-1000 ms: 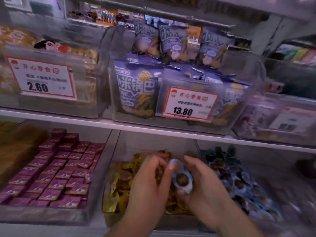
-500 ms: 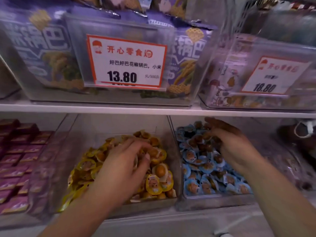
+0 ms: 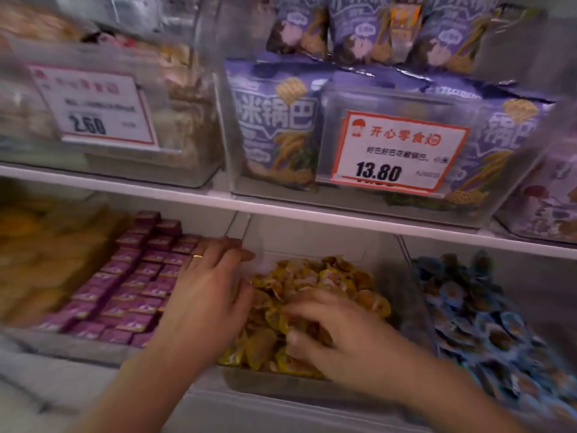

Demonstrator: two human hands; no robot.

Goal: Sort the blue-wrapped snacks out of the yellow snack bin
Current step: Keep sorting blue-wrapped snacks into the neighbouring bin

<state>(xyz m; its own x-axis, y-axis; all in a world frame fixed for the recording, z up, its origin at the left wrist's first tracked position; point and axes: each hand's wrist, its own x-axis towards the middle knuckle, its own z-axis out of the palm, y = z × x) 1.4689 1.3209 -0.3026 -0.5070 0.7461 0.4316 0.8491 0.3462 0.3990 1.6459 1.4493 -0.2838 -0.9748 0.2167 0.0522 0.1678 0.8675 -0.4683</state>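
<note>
Both hands [image 3: 337,335] now back in heaped, crinkly yellow snacks [image 3: 315,276].

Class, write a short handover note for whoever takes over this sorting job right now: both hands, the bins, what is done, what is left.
Left hand: fingers extended, at the left edge of the yellow snack bin.
Right hand: fingers curled into the yellow snacks; too blurred to tell whether it grips one.
Blue-wrapped snacks fill the bin on the right.
Done: no blue wrapper visible among the yellow.
Left: check deeper in the pile.
</note>
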